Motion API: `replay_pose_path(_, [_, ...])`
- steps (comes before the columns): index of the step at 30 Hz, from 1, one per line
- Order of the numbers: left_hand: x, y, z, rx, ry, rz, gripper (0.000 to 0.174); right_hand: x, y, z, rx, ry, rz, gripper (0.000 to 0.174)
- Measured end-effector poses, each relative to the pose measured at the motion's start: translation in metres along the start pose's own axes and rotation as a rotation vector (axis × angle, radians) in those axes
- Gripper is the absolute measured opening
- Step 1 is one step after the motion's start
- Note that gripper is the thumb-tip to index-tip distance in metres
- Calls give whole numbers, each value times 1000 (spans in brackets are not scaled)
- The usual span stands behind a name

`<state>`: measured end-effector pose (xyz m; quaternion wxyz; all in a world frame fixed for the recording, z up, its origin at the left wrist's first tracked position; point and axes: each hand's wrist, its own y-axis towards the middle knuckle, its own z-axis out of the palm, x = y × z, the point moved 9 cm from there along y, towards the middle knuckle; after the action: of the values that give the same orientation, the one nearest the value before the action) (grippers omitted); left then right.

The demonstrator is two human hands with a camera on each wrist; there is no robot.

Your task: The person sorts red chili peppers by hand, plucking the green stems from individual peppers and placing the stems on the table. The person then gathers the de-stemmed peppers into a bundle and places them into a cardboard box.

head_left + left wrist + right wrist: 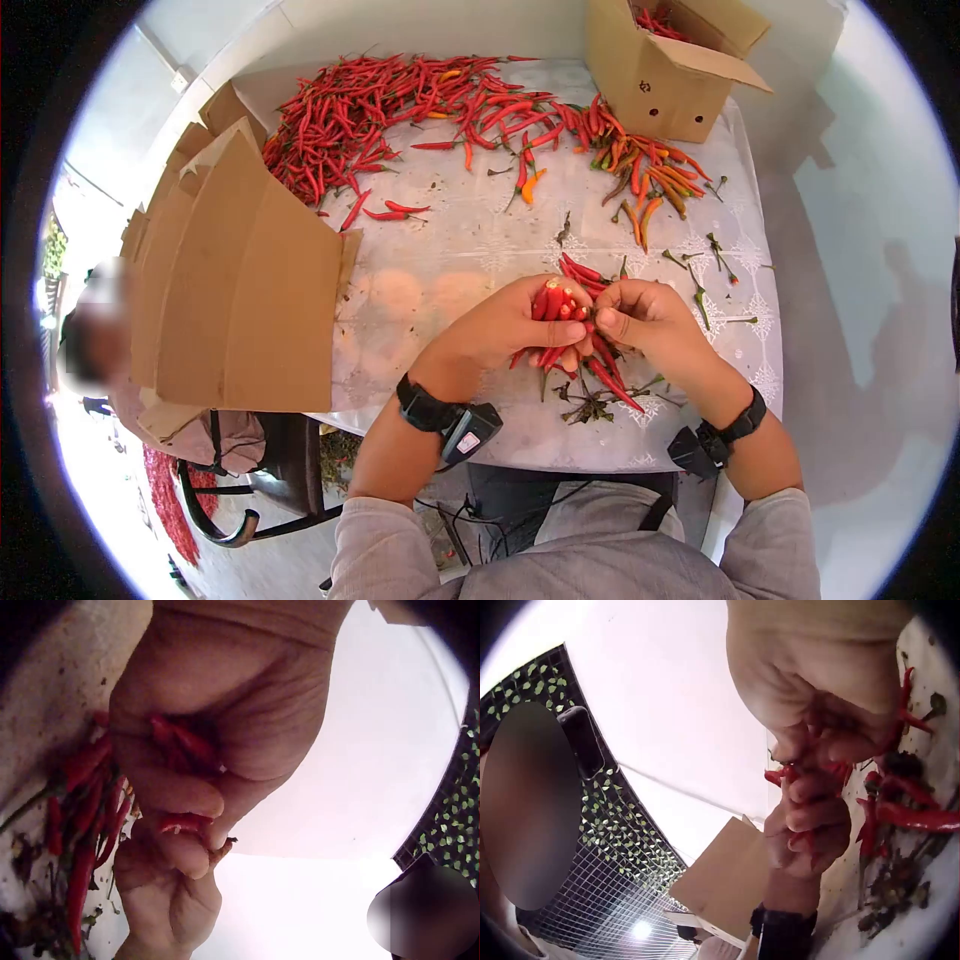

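My left hand [515, 325] grips a bunch of red chili peppers [552, 302], their cut-looking stemless ends facing up. Right against it, my right hand [655, 325] pinches with thumb and fingers at a chili's green stem [781, 760]. In the left wrist view, one red chili [184, 822] shows between the left fingers; others sit in the palm. Below both hands, loose red chilies [612, 385] lie on the tablecloth beside a small heap of dark, discarded stems [590, 408].
A large heap of red chilies [350, 110] covers the table's back left. Orange and green ones [665, 180] lie near an open cardboard box [650, 85] at back right. A tall cardboard box [240, 290] stands left. Scattered stems [700, 295] lie right. Another person sits far left.
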<state>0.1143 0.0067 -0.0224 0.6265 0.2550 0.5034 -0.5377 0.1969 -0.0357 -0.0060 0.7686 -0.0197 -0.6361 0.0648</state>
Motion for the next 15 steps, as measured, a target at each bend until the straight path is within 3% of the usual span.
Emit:
replay_pose_path(5, [-1,1,-6,1,12,12,24,-9,-1,-14,-51,76,103,20])
replay_pose_path(9, [-16,2,-27,-130,-115,170,22,34,-15,-100,-595,-203,-273,15])
replay_pose_path(10, [-20,0,-36,-192,-206,212,22,34,-14,-112,-594,-204,-273,15])
replay_pose_path(12, [-23,-4,-49,-256,-370,251,21,66,-42,-132,-971,-652,-495,15])
replay_pose_path(13, [-23,-4,-51,-254,-370,254,21,68,-43,-131,-971,-654,-499,15])
replay_pose_path(15, [-17,-4,-60,-312,-513,254,21,90,-54,-103,-1067,-1212,-604,21])
